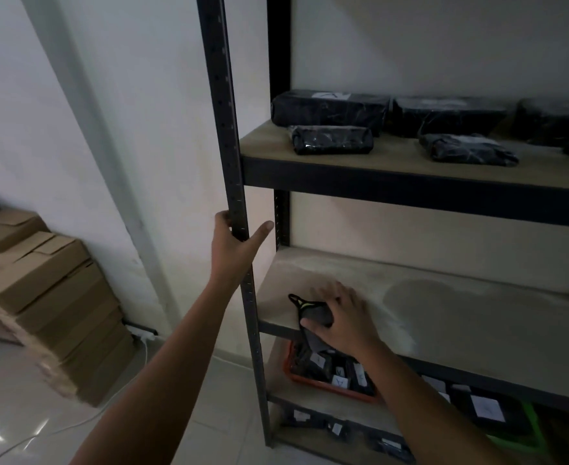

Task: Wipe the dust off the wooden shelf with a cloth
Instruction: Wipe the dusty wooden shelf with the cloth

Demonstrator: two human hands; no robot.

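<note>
Shelf: our wooden shelf [444, 317] is the middle board, long from side to side, running away to the right of the post.
Post: the dark metal post [239, 209] stands at the shelf's left end.
Left hand: our left hand [232, 245] wraps around the post, fingers closed on it.
Right hand: our right hand [341, 322] presses down near the post, fingers curled on the cloth.
Cloth: the dark cloth [315, 313] lies under our fingers, at the shelf's front left corner.
Next: we think the dusty board to the right needs wiping, and our right hand is nearer.
</note>
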